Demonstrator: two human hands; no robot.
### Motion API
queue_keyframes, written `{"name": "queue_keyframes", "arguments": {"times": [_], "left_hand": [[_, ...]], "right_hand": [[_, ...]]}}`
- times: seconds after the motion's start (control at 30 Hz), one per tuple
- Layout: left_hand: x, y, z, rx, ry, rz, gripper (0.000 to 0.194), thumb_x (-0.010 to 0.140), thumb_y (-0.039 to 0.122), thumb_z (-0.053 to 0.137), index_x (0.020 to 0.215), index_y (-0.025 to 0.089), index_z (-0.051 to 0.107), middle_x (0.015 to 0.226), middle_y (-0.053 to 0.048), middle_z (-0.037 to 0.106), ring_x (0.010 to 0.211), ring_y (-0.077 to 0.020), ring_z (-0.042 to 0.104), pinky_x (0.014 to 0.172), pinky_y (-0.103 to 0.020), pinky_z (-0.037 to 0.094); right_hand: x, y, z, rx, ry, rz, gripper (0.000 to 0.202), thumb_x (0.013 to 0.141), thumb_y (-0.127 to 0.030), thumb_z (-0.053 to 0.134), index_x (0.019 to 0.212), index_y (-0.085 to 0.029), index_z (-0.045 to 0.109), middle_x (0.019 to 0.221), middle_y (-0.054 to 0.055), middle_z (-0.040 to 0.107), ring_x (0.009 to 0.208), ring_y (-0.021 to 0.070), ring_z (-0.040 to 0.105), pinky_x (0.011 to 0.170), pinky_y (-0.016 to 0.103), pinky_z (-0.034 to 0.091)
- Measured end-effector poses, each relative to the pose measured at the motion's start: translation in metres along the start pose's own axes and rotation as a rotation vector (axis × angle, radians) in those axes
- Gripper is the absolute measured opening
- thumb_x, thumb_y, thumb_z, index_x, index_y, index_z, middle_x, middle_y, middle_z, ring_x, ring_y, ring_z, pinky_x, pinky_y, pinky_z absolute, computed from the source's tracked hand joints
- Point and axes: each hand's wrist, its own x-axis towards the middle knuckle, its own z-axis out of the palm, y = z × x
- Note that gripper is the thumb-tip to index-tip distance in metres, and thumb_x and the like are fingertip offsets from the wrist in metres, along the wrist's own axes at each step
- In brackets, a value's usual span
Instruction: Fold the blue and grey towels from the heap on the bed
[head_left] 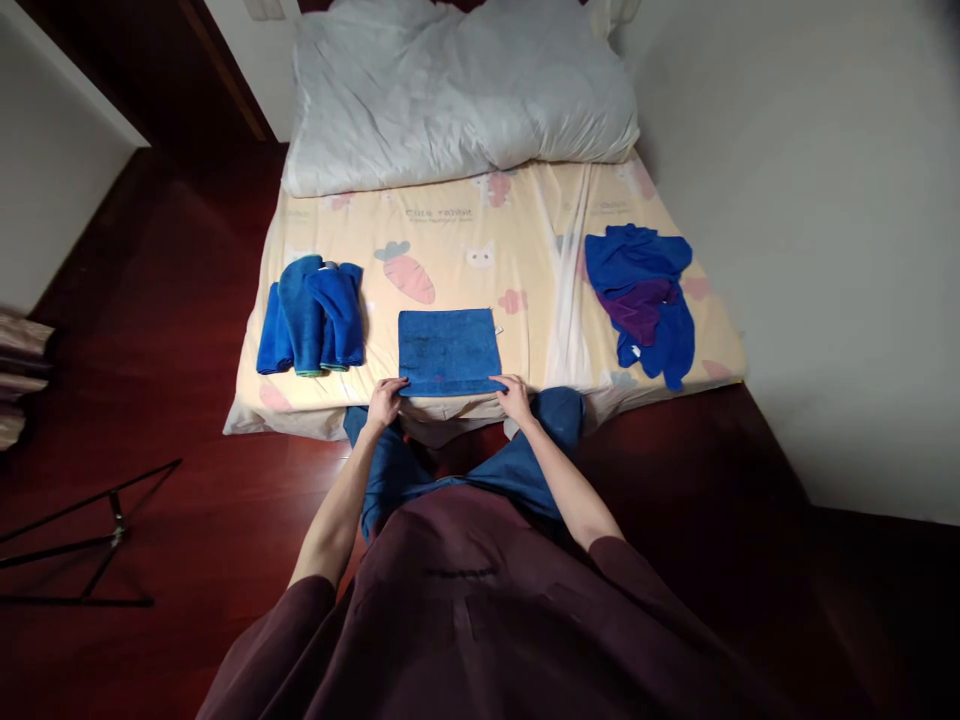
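Observation:
A blue towel (448,346) lies flat on the bed in front of me, its near edge turned over into a narrow strip. My left hand (386,402) pinches the strip's left end. At the right end, my right hand (514,397) grips the same strip between thumb and fingers. To the left sit several rolled blue towels (301,318), placed side by side and partly on top of each other. Over on the right is a loose, crumpled heap of blue cloths (651,262), with a purple cloth (636,312) among them.
The bed (450,240) has a yellow sheet printed with carrots and rabbits. A white quilt (465,100) is bunched at its far end. Black tripod legs (112,535) stand on the dark red floor at left. A wall (810,250) rises along the right side.

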Motion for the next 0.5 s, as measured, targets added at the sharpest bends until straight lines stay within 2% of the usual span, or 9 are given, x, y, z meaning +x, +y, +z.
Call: {"name": "queue_keyframes", "arguments": {"times": [0.13, 0.2, 0.27, 0.37, 0.5], "left_hand": [[0.005, -0.007, -0.003, -0.056, 0.051, -0.063, 0.032, 0.082, 0.016, 0.057, 0.106, 0.018, 0.077, 0.127, -0.012, 0.068, 0.123, -0.0296, 0.058, 0.115, -0.050, 0.045], [0.009, -0.006, -0.001, -0.076, 0.109, -0.140, 0.019, 0.083, 0.022, 0.063, 0.096, 0.017, 0.076, 0.120, -0.014, 0.064, 0.121, -0.0302, 0.057, 0.115, -0.049, 0.044], [0.013, -0.004, 0.002, -0.098, 0.167, -0.212, 0.011, 0.085, 0.027, 0.067, 0.087, 0.017, 0.071, 0.112, -0.014, 0.061, 0.117, -0.0302, 0.057, 0.114, -0.048, 0.045], [0.018, -0.002, 0.006, -0.134, 0.220, -0.272, 0.021, 0.091, 0.033, 0.064, 0.075, 0.020, 0.063, 0.101, -0.012, 0.058, 0.112, -0.0292, 0.056, 0.111, -0.047, 0.046], [0.017, -0.003, 0.009, -0.164, 0.238, -0.271, 0.026, 0.093, 0.035, 0.063, 0.071, 0.021, 0.059, 0.098, -0.011, 0.056, 0.109, -0.0284, 0.057, 0.107, -0.045, 0.048]], "right_hand": [[0.009, 0.013, 0.001, 0.180, 0.069, 0.157, 0.035, 0.072, -0.019, 0.062, 0.102, -0.020, 0.081, 0.106, 0.010, 0.074, 0.092, 0.0239, 0.069, 0.087, 0.039, 0.062], [0.012, 0.016, 0.003, 0.295, 0.072, 0.199, 0.030, 0.073, -0.029, 0.066, 0.098, -0.018, 0.079, 0.104, 0.010, 0.072, 0.082, 0.0206, 0.068, 0.077, 0.035, 0.061], [0.015, 0.017, 0.005, 0.356, 0.072, 0.213, 0.028, 0.075, -0.041, 0.070, 0.090, -0.019, 0.074, 0.093, 0.007, 0.070, 0.073, 0.0184, 0.065, 0.068, 0.031, 0.058], [0.020, 0.017, 0.006, 0.361, 0.094, 0.221, 0.039, 0.078, -0.060, 0.068, 0.074, -0.022, 0.062, 0.070, 0.001, 0.061, 0.064, 0.0170, 0.058, 0.060, 0.027, 0.051], [0.025, 0.016, 0.005, 0.363, 0.106, 0.220, 0.050, 0.078, -0.072, 0.064, 0.073, -0.023, 0.056, 0.066, 0.000, 0.057, 0.063, 0.0170, 0.056, 0.059, 0.027, 0.048]]}}
